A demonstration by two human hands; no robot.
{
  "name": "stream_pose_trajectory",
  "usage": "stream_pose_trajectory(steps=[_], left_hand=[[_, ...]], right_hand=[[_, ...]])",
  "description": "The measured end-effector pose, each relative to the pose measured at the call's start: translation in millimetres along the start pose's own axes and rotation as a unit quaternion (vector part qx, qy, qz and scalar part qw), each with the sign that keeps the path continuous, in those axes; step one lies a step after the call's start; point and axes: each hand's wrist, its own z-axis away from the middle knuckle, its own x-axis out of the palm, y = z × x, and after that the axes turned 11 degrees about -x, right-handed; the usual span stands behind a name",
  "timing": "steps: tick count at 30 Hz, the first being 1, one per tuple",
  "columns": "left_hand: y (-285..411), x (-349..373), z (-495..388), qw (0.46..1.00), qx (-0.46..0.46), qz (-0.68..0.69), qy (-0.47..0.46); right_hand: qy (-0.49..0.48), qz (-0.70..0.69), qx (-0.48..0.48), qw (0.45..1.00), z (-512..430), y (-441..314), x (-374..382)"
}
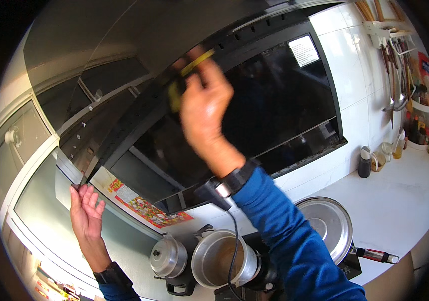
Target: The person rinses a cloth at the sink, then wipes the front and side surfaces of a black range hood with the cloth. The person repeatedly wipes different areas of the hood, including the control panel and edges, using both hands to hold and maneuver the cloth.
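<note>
Up against the underside of a black range hood (274,98), my right hand (205,109) holds a yellow-and-dark item (198,62) that looks like a sponge or cloth; motion blur hides its exact form. A black band circles that wrist, and a cable hangs from it. Lower left, my left hand (88,210) has its palm turned up. Its thumb and forefinger pinch the corner of the hood's dark glossy panel (90,150), while the other fingers are loosely curled.
Below stand a lidded aluminium pot (167,257), an uncovered deep pot (214,259) and a lidded pan (327,225) with its handle jutting right. Utensils (396,71) hang on the tiled wall. A dark bottle (365,161) and jars stand on the white counter (383,210). A sliding window (41,195) is at left.
</note>
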Motion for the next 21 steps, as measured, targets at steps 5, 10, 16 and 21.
stream_pose_trajectory(steps=[5,10,16,21], left_hand=[[0,-1,2,1.000,0.000,-0.007,0.003],[0,-2,1,1.000,0.006,-0.004,-0.019],[0,4,3,1.000,0.011,-0.004,-0.012],[-2,1,2,1.000,0.017,-0.012,-0.013]], right_hand=[[0.036,-0.102,0.057,0.992,-17,-7,-11],[0.071,-0.114,-0.066,0.989,-89,-4,-47],[-0.008,-0.019,0.091,0.996,2,15,2],[0.055,-0.057,-0.091,0.993,-68,4,-48]])
